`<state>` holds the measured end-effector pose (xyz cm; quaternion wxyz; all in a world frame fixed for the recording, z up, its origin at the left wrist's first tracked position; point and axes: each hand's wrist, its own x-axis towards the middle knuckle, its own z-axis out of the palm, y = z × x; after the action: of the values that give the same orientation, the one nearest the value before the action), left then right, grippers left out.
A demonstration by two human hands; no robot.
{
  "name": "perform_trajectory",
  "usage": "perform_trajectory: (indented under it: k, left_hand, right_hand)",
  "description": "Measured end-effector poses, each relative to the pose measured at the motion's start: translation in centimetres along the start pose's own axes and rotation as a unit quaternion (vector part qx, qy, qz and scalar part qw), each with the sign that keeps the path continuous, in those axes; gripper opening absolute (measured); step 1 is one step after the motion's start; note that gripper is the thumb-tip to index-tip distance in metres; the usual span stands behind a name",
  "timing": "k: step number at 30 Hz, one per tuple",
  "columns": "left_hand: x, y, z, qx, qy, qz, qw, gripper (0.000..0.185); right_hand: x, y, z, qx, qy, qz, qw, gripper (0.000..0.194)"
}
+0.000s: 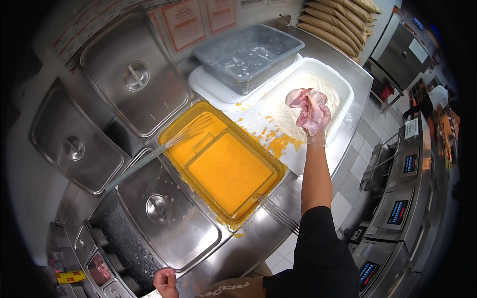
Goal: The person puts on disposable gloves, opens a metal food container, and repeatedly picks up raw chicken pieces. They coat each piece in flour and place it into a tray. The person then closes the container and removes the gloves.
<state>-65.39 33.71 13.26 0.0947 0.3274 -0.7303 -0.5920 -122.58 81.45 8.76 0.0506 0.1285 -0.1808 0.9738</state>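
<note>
My right hand (320,124), in a clear plastic glove, holds raw chicken pieces (310,108) above a white tub of flour (337,83). My bare left hand (166,282) is by the counter's near edge, its fingers curled; nothing shows in it. Between them a pan of orange batter (223,164) holds a wire basket (193,164) sunk in the liquid. A whisk (164,147) lies across the pan's far left corner. Orange drips (281,143) spot the white surface beside the flour.
A grey plastic tub (253,56) stands behind the batter. Steel lids (136,74) lean or lie at the left, one (167,212) nearer me. Paper sacks (335,26) are stacked at the back. Fryers with control panels (398,212) line the right; a person (438,97) is beyond.
</note>
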Motion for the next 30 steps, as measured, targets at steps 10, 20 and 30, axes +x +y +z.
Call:
perform_trajectory:
  k: [10,20,30]
  left_hand:
    - [0.2,0.7,0.5,0.007,-0.003,-0.009,1.0,0.017]
    - [-0.2,0.4,1.4,0.012,-0.03,0.025,0.999,0.014]
    - [-0.6,0.4,1.8,0.009,-0.024,0.006,1.0,0.014]
  right_hand:
    - [2.2,-2.4,1.1,-0.194,0.041,0.07,0.978,0.044]
    - [7.7,-5.4,-2.3,-0.254,0.244,0.084,0.932,0.016]
    - [6.6,-4.9,-0.4,-0.295,0.184,0.157,0.924,0.033]
